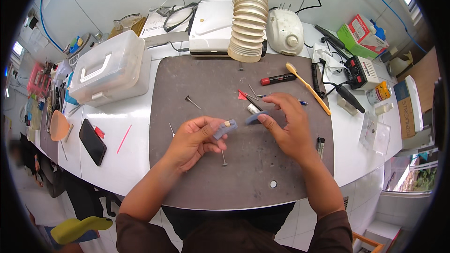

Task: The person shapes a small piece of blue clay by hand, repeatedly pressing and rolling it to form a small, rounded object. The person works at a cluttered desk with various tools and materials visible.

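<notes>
My left hand is closed on a blue-grey dental model piece with a cream-coloured tooth crown on it. Below those fingers shows a thin metal bur with a wider tip; whether the hand touches it, I cannot tell. To the right, my right hand pinches a second blue-grey dental model piece between thumb and fingers. The two pieces are a small gap apart, over the brown mat. Just behind them lie a white-tipped dark pen, a red scrap and slim metal burs.
Over the mat's back edge hangs a ribbed suction hose. A toothbrush and a black-and-red marker lie at right, near a control box. At left are a clear toolbox, a black phone and a pink stick.
</notes>
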Action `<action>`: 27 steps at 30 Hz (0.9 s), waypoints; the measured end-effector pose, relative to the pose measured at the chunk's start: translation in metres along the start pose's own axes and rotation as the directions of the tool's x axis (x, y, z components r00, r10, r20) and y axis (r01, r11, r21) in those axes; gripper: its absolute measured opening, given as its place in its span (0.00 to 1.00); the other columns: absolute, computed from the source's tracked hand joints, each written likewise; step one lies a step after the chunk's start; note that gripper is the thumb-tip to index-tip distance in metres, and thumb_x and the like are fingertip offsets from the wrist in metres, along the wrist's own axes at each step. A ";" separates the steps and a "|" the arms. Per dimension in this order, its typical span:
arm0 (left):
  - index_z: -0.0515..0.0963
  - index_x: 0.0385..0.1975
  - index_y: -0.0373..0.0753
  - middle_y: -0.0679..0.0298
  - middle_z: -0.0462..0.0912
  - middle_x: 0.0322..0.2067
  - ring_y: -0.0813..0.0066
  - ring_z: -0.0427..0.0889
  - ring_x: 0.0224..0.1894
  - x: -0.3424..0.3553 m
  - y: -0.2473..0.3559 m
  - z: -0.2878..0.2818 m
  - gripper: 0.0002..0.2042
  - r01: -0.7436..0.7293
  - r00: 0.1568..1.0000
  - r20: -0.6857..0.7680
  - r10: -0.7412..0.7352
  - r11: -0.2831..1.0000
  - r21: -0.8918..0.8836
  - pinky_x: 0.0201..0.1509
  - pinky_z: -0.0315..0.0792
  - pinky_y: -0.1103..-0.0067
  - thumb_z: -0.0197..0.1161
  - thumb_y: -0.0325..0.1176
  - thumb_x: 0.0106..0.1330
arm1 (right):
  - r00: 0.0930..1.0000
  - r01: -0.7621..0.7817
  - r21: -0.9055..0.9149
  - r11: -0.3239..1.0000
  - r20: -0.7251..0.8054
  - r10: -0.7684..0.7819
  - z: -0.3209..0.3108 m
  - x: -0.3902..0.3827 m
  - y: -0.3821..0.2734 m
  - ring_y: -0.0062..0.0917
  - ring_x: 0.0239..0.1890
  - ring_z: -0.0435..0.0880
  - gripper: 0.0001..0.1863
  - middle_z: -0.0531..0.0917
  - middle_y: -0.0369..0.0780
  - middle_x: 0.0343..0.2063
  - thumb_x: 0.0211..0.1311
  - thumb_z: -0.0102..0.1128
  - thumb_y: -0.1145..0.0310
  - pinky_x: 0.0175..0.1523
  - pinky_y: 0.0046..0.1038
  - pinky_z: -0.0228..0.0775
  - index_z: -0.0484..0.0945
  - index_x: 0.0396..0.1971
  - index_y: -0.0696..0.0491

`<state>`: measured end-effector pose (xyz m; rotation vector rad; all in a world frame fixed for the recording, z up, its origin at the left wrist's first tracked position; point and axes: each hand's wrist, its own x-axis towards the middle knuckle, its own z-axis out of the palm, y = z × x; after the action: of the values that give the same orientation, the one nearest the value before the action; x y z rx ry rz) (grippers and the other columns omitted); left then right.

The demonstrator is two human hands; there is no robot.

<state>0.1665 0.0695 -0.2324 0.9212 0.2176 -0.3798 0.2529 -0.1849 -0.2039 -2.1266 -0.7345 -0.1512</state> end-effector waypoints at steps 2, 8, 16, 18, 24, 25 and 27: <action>0.79 0.50 0.30 0.55 0.85 0.40 0.70 0.89 0.35 -0.001 -0.001 0.000 0.15 0.002 1.000 -0.004 -0.002 1.000 -0.005 0.39 0.85 0.80 0.63 0.37 0.74 | 0.993 0.117 -0.031 0.993 0.000 -0.117 0.002 -0.002 0.000 0.33 0.46 0.84 0.18 0.84 0.42 0.44 0.62 0.72 0.63 0.48 0.32 0.76 0.82 0.48 0.53; 0.77 0.48 0.27 0.55 0.86 0.37 0.69 0.89 0.35 -0.007 -0.008 0.018 0.13 -0.121 0.992 0.012 0.123 0.948 0.295 0.39 0.84 0.79 0.67 0.28 0.70 | 0.969 0.173 0.189 0.967 0.146 -0.202 0.021 -0.018 -0.011 0.36 0.46 0.83 0.15 0.84 0.41 0.42 0.58 0.73 0.66 0.49 0.34 0.76 0.85 0.45 0.52; 0.79 0.47 0.26 0.55 0.87 0.36 0.73 0.89 0.38 -0.015 -0.011 0.025 0.14 -0.237 0.971 0.061 0.231 0.897 0.373 0.42 0.82 0.80 0.72 0.22 0.65 | 0.954 0.261 0.174 0.950 0.102 -0.281 0.023 -0.015 -0.009 0.34 0.41 0.83 0.11 0.84 0.38 0.37 0.55 0.73 0.71 0.45 0.33 0.76 0.86 0.39 0.50; 0.79 0.47 0.26 0.55 0.87 0.36 0.74 0.88 0.37 -0.016 -0.010 0.027 0.13 -0.224 0.974 0.045 0.223 0.905 0.362 0.42 0.82 0.81 0.71 0.22 0.65 | 0.951 0.279 0.154 0.948 0.094 -0.295 0.023 -0.015 -0.010 0.34 0.41 0.82 0.11 0.84 0.38 0.37 0.55 0.74 0.71 0.45 0.33 0.76 0.85 0.39 0.50; 0.82 0.46 0.29 0.59 0.87 0.38 0.75 0.87 0.38 -0.013 -0.012 0.024 0.13 -0.302 0.924 0.070 0.377 0.603 0.739 0.41 0.79 0.80 0.72 0.28 0.66 | 0.959 0.253 0.265 0.930 0.061 -0.278 0.021 -0.015 -0.010 0.35 0.41 0.83 0.12 0.85 0.39 0.37 0.54 0.75 0.71 0.46 0.34 0.75 0.85 0.40 0.52; 0.83 0.46 0.30 0.60 0.87 0.39 0.75 0.86 0.39 -0.012 -0.009 0.024 0.12 -0.318 0.893 0.119 0.433 0.424 0.848 0.42 0.79 0.80 0.72 0.29 0.66 | 0.962 0.238 0.293 0.926 0.061 -0.267 0.020 -0.014 -0.010 0.35 0.41 0.83 0.13 0.85 0.39 0.38 0.54 0.75 0.71 0.46 0.34 0.75 0.85 0.40 0.52; 0.84 0.46 0.33 0.61 0.87 0.40 0.75 0.85 0.40 -0.008 -0.007 0.026 0.12 -0.399 0.749 0.251 0.613 0.114 0.910 0.46 0.77 0.80 0.71 0.31 0.67 | 0.959 0.245 0.276 0.929 0.071 -0.274 0.017 -0.013 -0.013 0.35 0.42 0.83 0.13 0.85 0.39 0.37 0.55 0.75 0.71 0.47 0.34 0.75 0.84 0.40 0.52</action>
<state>0.1566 0.0467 -0.2195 2.1728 -0.2359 0.3603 0.2328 -0.1718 -0.2104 -1.7878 -1.0420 -0.0744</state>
